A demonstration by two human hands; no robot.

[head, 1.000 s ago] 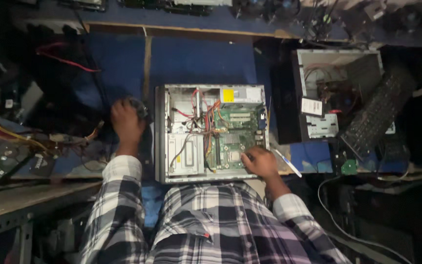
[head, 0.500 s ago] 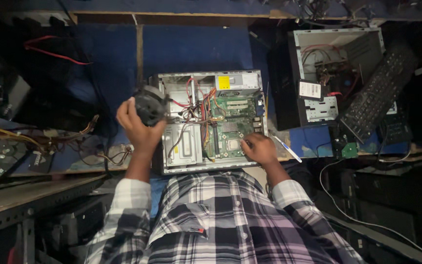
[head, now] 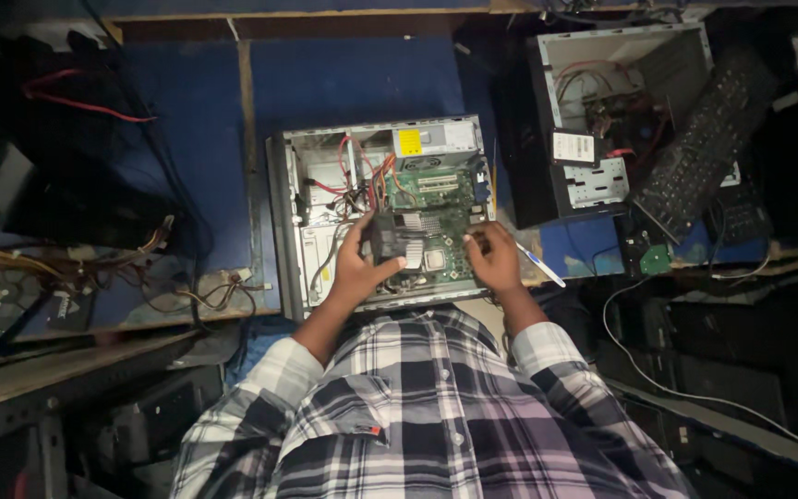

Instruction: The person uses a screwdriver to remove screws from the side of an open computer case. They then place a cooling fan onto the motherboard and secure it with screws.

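Cooling fan (head: 387, 238) gripped by left hand (head: 359, 268) fingers over motherboard (head: 436, 231); right hand (head: 494, 259) fingers curled, apparently empty.

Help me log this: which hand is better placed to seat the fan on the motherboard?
Left, probably: the left hand already grips the black fan over the motherboard; the right hand rests at the board's edge.

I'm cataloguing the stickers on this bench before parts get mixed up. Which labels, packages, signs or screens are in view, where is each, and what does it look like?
Small square yellow label: on the grey power supply box at the top of the open grey computer case in the middle.
White rectangular label with dark print and a red edge: on the drive bay of the second open computer case, upper right.
No packages, signs or screens show.
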